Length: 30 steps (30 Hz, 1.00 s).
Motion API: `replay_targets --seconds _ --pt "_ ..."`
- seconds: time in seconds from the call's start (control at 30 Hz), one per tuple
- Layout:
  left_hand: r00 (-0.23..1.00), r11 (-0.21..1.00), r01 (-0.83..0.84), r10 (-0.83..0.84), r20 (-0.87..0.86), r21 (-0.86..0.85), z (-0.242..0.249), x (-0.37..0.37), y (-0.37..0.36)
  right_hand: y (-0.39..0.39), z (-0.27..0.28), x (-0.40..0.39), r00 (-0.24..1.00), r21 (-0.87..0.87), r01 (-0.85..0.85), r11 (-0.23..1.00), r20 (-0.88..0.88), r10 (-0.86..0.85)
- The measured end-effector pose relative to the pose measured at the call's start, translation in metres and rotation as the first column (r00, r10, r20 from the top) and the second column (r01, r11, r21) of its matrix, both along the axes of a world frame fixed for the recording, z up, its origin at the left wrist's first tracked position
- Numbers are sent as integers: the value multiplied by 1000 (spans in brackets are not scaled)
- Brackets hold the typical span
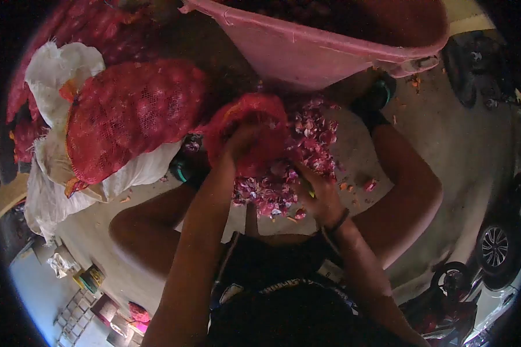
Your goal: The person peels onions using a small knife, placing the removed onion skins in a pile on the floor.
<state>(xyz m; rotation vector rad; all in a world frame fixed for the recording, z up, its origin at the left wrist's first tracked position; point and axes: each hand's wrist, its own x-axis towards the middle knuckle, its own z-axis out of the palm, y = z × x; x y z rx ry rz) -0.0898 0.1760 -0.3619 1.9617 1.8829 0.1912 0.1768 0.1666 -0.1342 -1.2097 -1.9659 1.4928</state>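
My left hand (244, 137) reaches into the mouth of a red mesh bag (271, 110), and its fingers are hidden in shadow and netting. Close to the bag's right side, my right hand (321, 196) is closed, with a small yellow-green piece of some object (311, 191) showing at its fingers. The rest of that object cannot be made out. A heap of purple onion skins (315, 136) lies on the floor around and under the bag, between my bent legs.
A large pink tub (307, 55) stands beyond the bag, dark contents inside. To the left, a full red mesh sack of onions (136, 110) rests on a white woven sack (147, 173). More onion sacks (92, 29) lie behind it. A vehicle wheel (495, 246) is at far right.
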Motion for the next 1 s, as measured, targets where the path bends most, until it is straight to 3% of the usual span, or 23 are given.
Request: replay_targets --seconds 0.1,0.17,0.3,0.4,0.43,0.5,1.0 --pt "992 999 -47 46 -115 -11 -8 -1 -32 3 5 0 999 -113 -18 993 -34 14" --pt "982 993 -104 93 -162 -61 -4 3 -49 5 6 2 999 -87 -27 996 35 30" --pt "976 950 -166 120 -182 -263 -11 -4 -81 1 8 3 1000 -42 -9 999 -18 8" --pt "975 916 -181 120 -187 -358 -14 -15 -89 1 28 4 992 -198 -87 976 69 103" --pt "973 907 -189 119 -200 -376 -13 -16 -92 -2 24 5 992 -142 -96 985 62 105" --pt "971 896 -197 124 -202 -397 -12 -18 -93 -9 10 7 993 -25 -111 994 43 112" --pt "968 865 -212 124 -216 -455 -4 -1 -90 -22 15 6 981 -106 -185 977 33 189"
